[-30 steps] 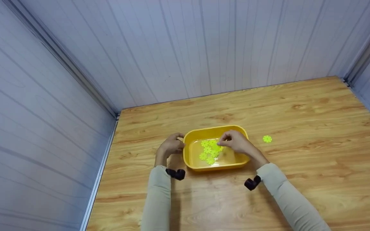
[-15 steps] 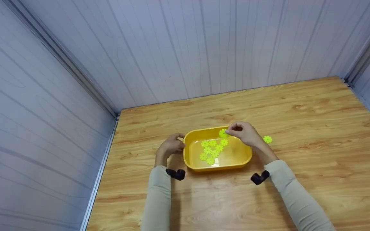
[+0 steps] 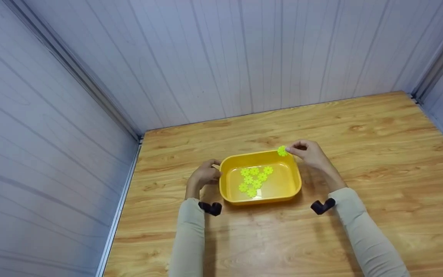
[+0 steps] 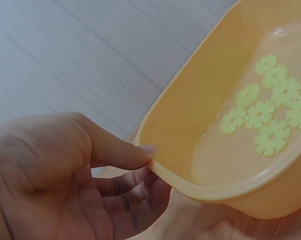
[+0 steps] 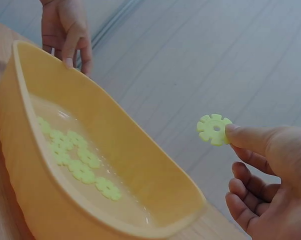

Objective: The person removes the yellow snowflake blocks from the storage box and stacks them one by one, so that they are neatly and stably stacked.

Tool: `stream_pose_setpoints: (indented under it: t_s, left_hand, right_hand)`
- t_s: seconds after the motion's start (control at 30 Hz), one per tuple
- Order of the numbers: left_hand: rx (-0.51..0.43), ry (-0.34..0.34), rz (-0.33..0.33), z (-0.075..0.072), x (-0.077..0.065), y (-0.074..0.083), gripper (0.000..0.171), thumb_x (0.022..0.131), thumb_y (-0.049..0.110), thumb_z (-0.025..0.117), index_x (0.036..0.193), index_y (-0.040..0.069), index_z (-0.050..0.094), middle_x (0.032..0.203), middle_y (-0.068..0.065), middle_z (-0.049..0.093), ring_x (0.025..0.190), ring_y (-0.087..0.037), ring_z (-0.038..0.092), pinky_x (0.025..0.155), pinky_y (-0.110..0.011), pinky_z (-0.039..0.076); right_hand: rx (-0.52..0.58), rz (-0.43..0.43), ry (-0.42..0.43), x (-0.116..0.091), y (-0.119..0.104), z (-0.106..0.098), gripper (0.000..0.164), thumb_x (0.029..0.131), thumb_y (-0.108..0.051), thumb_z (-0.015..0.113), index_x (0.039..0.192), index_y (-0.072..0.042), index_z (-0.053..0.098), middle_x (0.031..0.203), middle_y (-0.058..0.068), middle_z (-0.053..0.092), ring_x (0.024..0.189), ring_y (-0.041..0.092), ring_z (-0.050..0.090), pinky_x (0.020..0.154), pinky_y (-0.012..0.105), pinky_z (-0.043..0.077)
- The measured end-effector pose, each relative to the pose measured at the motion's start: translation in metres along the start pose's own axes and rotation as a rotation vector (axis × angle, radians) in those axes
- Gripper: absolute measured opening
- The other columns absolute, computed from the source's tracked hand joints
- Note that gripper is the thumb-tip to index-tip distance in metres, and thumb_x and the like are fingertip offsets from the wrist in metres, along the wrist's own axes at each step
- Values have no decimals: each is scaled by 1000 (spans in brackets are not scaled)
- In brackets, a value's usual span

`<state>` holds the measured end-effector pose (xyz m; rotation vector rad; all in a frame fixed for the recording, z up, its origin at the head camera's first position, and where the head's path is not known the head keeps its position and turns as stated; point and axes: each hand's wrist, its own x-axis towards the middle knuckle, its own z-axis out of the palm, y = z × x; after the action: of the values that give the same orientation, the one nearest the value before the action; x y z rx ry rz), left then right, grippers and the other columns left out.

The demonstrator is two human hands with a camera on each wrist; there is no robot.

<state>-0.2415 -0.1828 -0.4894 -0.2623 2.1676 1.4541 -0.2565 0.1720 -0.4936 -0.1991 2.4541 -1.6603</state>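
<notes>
Near far right corner of yellow basin (image 3: pixel 281 184), right grip (image 3: pixel 313 155) pinches notched disc (image 3: pixel 282 151) by its edge; left grip (image 3: pixel 206 174) holds basin's left end. Advised: light pinch, basin steady, disc clear of it.

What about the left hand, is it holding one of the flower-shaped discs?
No, the left hand pinches only the yellow tub by its rim, thumb on top.
</notes>
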Motion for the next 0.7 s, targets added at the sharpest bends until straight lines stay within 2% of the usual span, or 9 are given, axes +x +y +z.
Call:
stream_pose_setpoints:
  t_s: [0.17, 0.4, 0.5, 0.7]
  left_hand:
    - [3, -2, 9, -1, -1, -1, 42, 88, 1, 52, 129, 6, 50, 104, -15, 60, 85, -21, 60, 91, -45, 50]
    - [-15, -24, 21, -1, -5, 2, 45, 88, -1, 53, 132, 2, 47, 107, -20, 58, 89, -26, 61, 91, -47, 50]
    - [-16, -12, 20, 0, -1, -1, 44, 87, 0, 54, 131, 4, 49, 106, -19, 59, 88, -24, 61, 88, -43, 51]
    - [-16, 2, 20, 0, -2, -1, 42, 86, 0, 54, 128, 5, 51, 109, -20, 59, 89, -25, 62, 90, -45, 51]
  right_hand:
    - [-3, 18, 26, -1, 12, -12, 41, 92, -41, 59, 109, -4, 64, 111, 10, 61, 100, 22, 54, 81, 22, 47]
    - [-24, 71, 48, -3, 31, -27, 49, 91, -48, 57, 112, -4, 63, 110, 6, 60, 106, 31, 50, 90, 38, 45]
    - [-31, 94, 58, -4, 39, -33, 50, 91, -48, 58, 113, -4, 63, 109, 5, 61, 106, 30, 51, 89, 38, 46]
    - [-35, 137, 53, -8, 48, -43, 52, 91, -48, 57, 115, -1, 61, 117, 16, 59, 110, 32, 53, 89, 37, 51]
